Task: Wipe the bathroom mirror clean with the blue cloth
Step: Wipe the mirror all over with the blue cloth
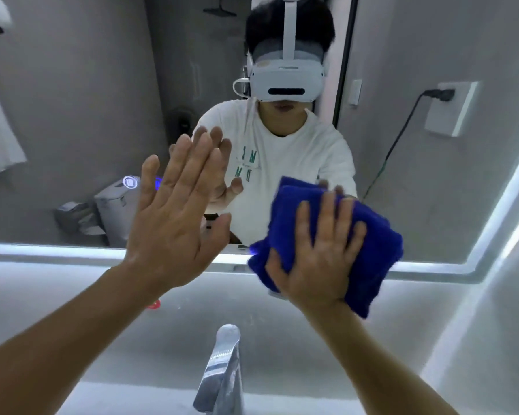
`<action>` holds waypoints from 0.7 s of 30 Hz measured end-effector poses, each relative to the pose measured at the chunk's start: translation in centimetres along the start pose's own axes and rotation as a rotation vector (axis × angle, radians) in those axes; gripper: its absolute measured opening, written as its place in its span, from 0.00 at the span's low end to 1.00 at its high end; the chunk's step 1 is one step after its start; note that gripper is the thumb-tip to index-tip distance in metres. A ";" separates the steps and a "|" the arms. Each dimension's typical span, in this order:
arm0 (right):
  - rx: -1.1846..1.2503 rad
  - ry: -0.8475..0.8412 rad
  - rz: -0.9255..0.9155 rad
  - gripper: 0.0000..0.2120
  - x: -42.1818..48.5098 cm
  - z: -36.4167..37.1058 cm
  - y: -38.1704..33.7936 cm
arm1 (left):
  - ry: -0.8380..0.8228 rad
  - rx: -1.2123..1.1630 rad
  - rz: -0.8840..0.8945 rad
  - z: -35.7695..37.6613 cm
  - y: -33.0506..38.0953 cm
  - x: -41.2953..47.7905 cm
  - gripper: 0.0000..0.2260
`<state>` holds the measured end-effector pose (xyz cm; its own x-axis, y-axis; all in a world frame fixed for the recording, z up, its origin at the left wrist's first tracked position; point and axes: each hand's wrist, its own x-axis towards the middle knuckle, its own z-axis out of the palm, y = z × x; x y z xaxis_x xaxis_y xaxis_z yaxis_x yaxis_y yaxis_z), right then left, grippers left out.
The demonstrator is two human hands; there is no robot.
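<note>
the right hand (318,262) presses the folded cloth (375,247), fingers straight, on the mirror (87,121) at its lower edge. the left hand (174,217) lies flat at the glass beside it, holding nothing. the cloth looks soft, light and limp, so a broad palm over its middle should keep it folded.

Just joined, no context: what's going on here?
A person is wiping a bathroom mirror. The right hand presses a folded blue cloth flat against the glass near the lit bottom edge. The left hand is raised beside it, fingers straight, palm toward the mirror; contact is unclear. A faucet sits below.
</note>
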<state>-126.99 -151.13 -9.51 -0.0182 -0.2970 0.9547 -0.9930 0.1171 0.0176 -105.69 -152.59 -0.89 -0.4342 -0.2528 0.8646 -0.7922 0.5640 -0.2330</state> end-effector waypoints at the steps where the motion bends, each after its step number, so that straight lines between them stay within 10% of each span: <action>1: -0.004 -0.014 -0.068 0.37 0.3 0.1 -1.9 | -0.005 0.009 -0.009 -0.1 -0.5 -0.3 0.29; 11: -0.096 -0.185 -0.846 0.35 0.0 -1.7 1.7 | -0.037 0.000 -0.012 -0.5 1.0 0.1 0.30; 21: 0.014 -0.021 -0.424 0.28 4.3 -4.5 19.4 | 0.031 -0.136 0.042 -0.4 7.6 6.5 0.29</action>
<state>-145.84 -145.89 -3.78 0.3901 -0.3355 0.8575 -0.9145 -0.0322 0.4034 -114.38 -149.69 3.17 -0.4511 -0.2033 0.8690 -0.7069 0.6757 -0.2089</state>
